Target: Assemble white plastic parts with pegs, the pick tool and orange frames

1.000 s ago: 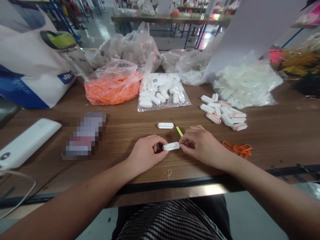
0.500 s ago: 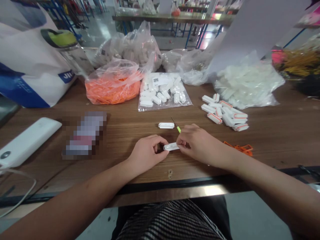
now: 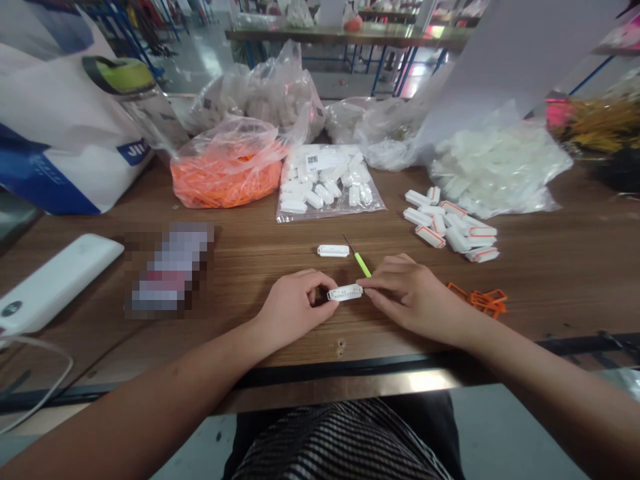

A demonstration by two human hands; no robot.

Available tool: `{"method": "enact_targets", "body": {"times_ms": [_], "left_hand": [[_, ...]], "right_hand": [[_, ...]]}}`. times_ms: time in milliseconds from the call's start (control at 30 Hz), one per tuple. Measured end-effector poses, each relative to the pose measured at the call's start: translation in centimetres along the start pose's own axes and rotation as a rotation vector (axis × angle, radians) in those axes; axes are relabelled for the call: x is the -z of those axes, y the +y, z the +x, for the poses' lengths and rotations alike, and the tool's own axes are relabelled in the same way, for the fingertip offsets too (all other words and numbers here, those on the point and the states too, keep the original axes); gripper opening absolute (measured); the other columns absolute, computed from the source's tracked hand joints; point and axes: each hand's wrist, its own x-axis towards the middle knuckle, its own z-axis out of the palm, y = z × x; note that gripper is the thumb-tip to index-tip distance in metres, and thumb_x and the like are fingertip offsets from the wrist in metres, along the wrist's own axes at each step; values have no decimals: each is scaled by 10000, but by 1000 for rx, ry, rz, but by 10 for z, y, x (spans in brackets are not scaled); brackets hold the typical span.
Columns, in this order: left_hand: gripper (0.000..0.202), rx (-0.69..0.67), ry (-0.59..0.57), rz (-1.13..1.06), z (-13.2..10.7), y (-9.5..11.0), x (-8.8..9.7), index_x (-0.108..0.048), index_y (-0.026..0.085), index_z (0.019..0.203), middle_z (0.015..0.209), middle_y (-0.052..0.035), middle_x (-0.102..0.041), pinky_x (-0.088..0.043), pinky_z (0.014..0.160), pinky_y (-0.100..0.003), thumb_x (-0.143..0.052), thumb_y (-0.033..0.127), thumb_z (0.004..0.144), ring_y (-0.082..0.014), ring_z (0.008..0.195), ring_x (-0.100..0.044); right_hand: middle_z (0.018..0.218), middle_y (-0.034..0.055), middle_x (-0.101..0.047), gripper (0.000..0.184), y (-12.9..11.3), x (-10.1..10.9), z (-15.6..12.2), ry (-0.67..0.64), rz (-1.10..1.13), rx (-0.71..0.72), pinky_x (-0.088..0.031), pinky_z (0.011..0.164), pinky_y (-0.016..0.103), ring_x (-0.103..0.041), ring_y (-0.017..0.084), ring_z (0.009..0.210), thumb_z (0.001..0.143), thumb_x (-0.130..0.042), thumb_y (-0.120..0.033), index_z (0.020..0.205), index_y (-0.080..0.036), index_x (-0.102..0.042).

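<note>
Between the thumb and fingers of my left hand (image 3: 299,303) is the left end of a small white plastic connector housing (image 3: 346,292) with a row of small holes along its face. My right hand (image 3: 407,293) is at the housing's right end, its thumb and forefinger slightly apart; a fingertip lies at or very near that end. Just behind lies a second white housing (image 3: 333,251). A thin pick with a bright green handle (image 3: 362,265) rests on the wood, its handle end close to my right fingers.
Orange plastic frames (image 3: 480,299) lie right of my right forearm. Behind them is a pile of white housings (image 3: 450,225), some with orange strips. Farther back are a bag of orange parts (image 3: 227,173) and a flat bag of white housings (image 3: 327,180). A phone (image 3: 173,267) and white power bank (image 3: 60,283) lie left.
My right hand has slid right and its fingers have loosened, uncovering the housing's right end and more of the green handle. My left hand keeps its hold in the same place.
</note>
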Motion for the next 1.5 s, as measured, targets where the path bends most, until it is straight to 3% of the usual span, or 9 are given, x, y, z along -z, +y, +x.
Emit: {"method": "enact_targets", "body": {"times_ms": [500,967,1233,1500], "left_hand": [[122,-16,6,13,0,-3,-1,-714,226,867,613,47,-521,-350,539,-222,-669,243,755,-97,533,-447],[128,-15,-7,11,-1,-1,0,-713,225,877,628,47,-522,-346,540,-227,-663,219,759,-95,538,-447],[126,-62,-8,25,0,-2,0,-712,224,878,623,49,-507,-354,552,-226,-655,196,769,-95,546,-452],[111,-73,-8,32,0,-4,0,-706,226,877,624,53,-498,-352,551,-225,-663,216,775,-92,544,-456]], "right_hand": [[675,24,-697,214,0,-13,-2,69,-143,15,-380,785,349,-590,166,675,909,-540,-195,776,-201,-708],[616,15,-647,242,-10,-15,3,26,-251,-47,-357,800,353,-549,159,637,880,-549,-170,657,-177,-643],[613,-4,-625,129,-9,-11,14,-84,-14,-230,-381,728,303,-547,133,615,773,-619,-117,658,-170,-640],[623,-23,-629,87,-2,-6,14,-144,240,-399,-399,565,237,-534,105,542,765,-597,-190,705,-184,-660]]}}
